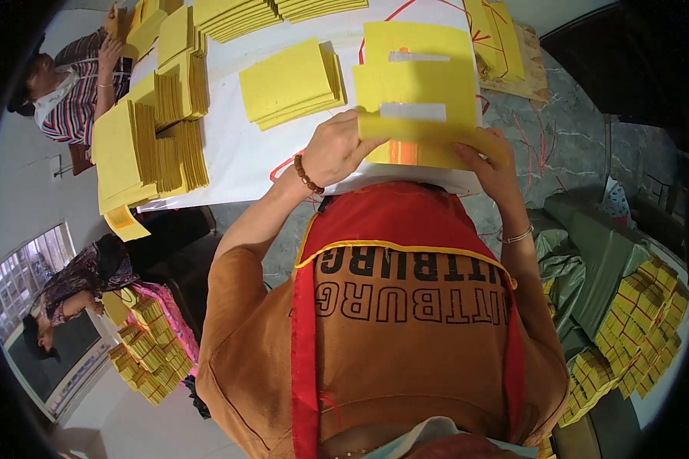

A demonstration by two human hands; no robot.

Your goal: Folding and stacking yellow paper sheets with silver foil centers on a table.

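Observation:
At the table's near edge, both hands grip a yellow paper sheet [436, 131] by its two ends, its near part bent up in a strip. My left hand [334, 150] pinches the strip's left end. On the right end, my right hand [493, 164] has its fingers curled around the paper. Below the strip shows an orange-red printed patch [403, 153]. Just beyond lie more yellow sheets [415, 80] with pale rectangular windows, overlapping one another. A small stack of yellow paper [291, 84] rests to the left of them.
Thick yellow stacks [130, 145] line the white table's [237, 164] left side, with more along its far edge. Red-tied yellow bundles [501, 46] sit on a wooden board at right. Bundles [639, 321] are heaped at lower right. Two people work at left, one handling yellow paper.

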